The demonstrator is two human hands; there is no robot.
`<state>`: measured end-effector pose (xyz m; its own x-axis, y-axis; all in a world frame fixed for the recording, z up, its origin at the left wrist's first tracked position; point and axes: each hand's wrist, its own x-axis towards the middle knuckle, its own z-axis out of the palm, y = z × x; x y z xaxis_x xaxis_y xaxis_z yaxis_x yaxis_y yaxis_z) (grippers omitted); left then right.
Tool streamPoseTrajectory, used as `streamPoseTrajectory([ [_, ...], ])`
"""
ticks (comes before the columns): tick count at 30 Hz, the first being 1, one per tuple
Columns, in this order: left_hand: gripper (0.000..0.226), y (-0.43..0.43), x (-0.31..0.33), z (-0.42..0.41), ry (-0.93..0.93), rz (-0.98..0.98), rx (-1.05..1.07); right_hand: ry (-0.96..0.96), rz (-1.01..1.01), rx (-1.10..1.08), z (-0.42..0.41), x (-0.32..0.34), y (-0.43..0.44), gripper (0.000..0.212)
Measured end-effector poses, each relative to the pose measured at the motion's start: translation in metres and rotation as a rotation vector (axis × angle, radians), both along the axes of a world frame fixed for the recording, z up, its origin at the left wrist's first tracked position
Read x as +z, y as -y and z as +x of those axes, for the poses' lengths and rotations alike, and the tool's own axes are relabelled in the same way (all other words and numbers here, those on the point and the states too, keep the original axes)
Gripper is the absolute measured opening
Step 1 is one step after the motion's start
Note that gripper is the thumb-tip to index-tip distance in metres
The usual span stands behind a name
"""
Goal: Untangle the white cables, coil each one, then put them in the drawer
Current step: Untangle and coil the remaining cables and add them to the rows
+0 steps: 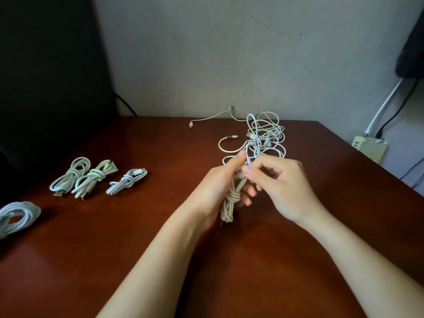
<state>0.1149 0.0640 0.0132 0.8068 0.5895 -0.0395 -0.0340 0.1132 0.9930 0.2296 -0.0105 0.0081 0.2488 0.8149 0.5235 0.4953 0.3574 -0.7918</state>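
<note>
My left hand (pixel 220 182) grips a cream-white coiled cable (pixel 230 203), wrapped round its middle, held upright above the brown table (pixel 137 226). My right hand (pixel 282 184) pinches the top of that cable with thumb and forefinger. Just behind both hands lies a tangle of white cables (pixel 266 136), with loose ends trailing left toward the wall. Three coiled white cables (pixel 91 176) lie side by side at the left of the table. A larger white coil (pixel 17 216) sits at the left edge. No drawer is in view.
A grey wall runs behind the table. At the right, off the table, a white power strip (pixel 369 148) has a white and a black lead plugged in. A dark object (pixel 46 76) fills the far left.
</note>
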Motion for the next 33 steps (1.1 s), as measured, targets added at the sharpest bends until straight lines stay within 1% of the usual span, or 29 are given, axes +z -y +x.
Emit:
streamPoseTrajectory([
  [2, 0.043, -0.001, -0.001, 0.001, -0.004, 0.012, 0.061, 0.053, -0.012, -0.043, -0.002, 0.001, 0.000, 0.035],
  [5, 0.040, -0.001, 0.000, 0.003, 0.044, 0.011, 0.069, -0.012, -0.038, -0.091, -0.001, 0.002, -0.002, 0.032],
  [9, 0.045, 0.002, -0.001, 0.004, 0.124, -0.109, 0.013, -0.242, -0.040, -0.052, -0.006, 0.009, -0.002, 0.028],
  [11, 0.043, 0.002, -0.001, 0.004, 0.166, -0.131, -0.026, -0.337, -0.039, -0.080, -0.003, 0.010, -0.003, 0.027],
  [13, 0.037, 0.000, -0.001, 0.002, 0.163, -0.111, -0.043, -0.401, -0.033, -0.160, 0.005, 0.009, -0.005, 0.031],
  [16, 0.019, -0.003, -0.004, 0.000, 0.098, -0.048, -0.095, -0.592, -0.008, -0.253, 0.021, 0.010, -0.006, 0.034],
  [18, 0.019, -0.003, -0.008, 0.000, 0.076, -0.030, -0.118, -0.711, -0.009, -0.298, 0.027, 0.010, -0.007, 0.034],
  [20, 0.020, -0.003, -0.010, 0.001, 0.078, 0.003, -0.101, -0.778, -0.028, -0.315, 0.029, 0.008, -0.007, 0.033],
  [23, 0.013, -0.005, -0.012, 0.001, 0.093, 0.077, -0.083, -0.805, -0.069, -0.310, 0.028, 0.008, -0.007, 0.032],
  [25, 0.009, -0.006, -0.012, 0.000, 0.080, 0.151, -0.079, -0.790, -0.084, -0.305, 0.027, 0.009, -0.007, 0.033],
  [29, 0.012, -0.004, -0.013, 0.001, -0.085, 0.319, -0.108, -0.675, -0.105, -0.291, 0.023, 0.008, -0.007, 0.036],
  [30, 0.015, -0.004, -0.014, 0.003, -0.125, 0.326, -0.113, -0.644, -0.115, -0.283, 0.022, 0.007, -0.007, 0.037],
  [33, 0.022, -0.005, -0.014, 0.006, -0.196, 0.229, -0.063, -0.545, -0.157, -0.251, 0.017, 0.004, -0.008, 0.037],
])
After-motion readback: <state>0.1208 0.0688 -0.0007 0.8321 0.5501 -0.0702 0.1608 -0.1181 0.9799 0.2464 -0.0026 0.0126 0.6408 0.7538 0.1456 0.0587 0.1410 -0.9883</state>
